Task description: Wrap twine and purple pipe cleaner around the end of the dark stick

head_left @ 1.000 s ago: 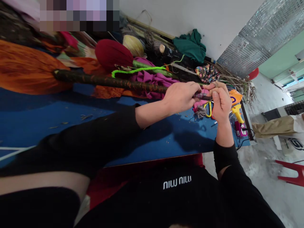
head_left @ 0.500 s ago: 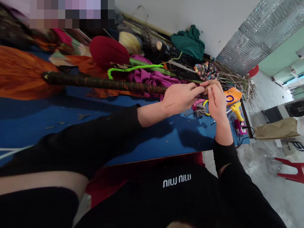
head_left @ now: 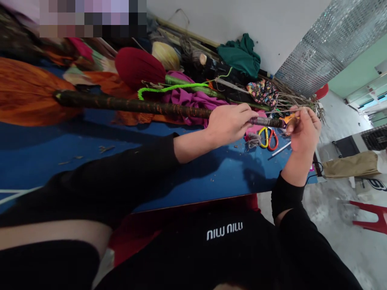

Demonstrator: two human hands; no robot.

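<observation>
A long dark stick (head_left: pixel 136 105) lies nearly level across the view, its left end at the gathered orange cloth (head_left: pixel 33 92). My left hand (head_left: pixel 228 123) is closed around the stick towards its right end. Beyond that hand, a grey cord wrapping (head_left: pixel 266 122) circles the stick. My right hand (head_left: pixel 304 129) is just past the stick's right end, its fingers pinched together on a thin cord that stretches back towards my left hand. The exact pinch point is hard to make out. Below the wrapped end lie scissors with yellow and red handles (head_left: pixel 273 140) and a small bundle of grey cord (head_left: pixel 254 141).
Behind the stick are a dark red bundle (head_left: pixel 139 68), purple cloth (head_left: pixel 193 98), a bright green fuzzy stem (head_left: pixel 172 87), a floral bundle (head_left: pixel 262 92) and dry twigs (head_left: pixel 298 100). The blue table (head_left: pixel 193 177) has its front edge near my body. A red stool (head_left: pixel 370 215) stands right.
My right hand has moved right, away from the left hand, drawing the thin cord out. The wrapped stick end and red scissor handle now show. My left hand has stayed on the stick.
</observation>
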